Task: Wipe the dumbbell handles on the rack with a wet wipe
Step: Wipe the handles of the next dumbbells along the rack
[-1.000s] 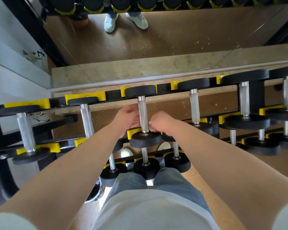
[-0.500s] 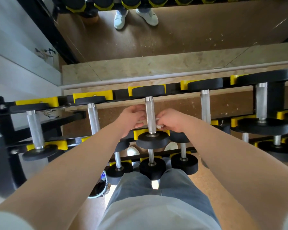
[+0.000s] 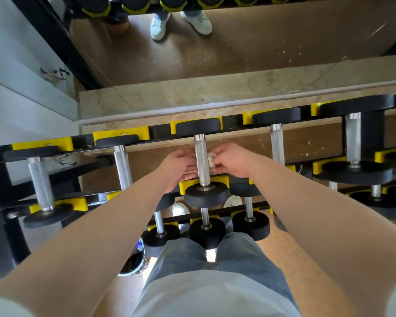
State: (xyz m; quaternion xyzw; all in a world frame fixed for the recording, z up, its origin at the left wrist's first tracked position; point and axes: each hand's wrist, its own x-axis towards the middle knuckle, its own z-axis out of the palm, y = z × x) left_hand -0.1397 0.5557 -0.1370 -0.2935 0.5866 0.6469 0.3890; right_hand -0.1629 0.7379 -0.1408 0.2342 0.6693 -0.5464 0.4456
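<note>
Dumbbell handles, knurled steel bars between round black heads, lie side by side on a tiered black rack with yellow cradles. The view looks down from above. Behind the rack, a wall mirror reflects brown flooring and a pair of pale shoes. A pale chipboard ledge runs along the foot of the mirror. Nearer the viewer, tan floor shows beside the person's grey trousers. Two bare forearms reach forward to the middle handle on the top tier. The right hand pinches a bunched white wet wipe against the right side of that handle. The left hand meets the same handle from the left, fingers curled toward it. It is not possible to tell whether this hand actually grips the bar.
</note>
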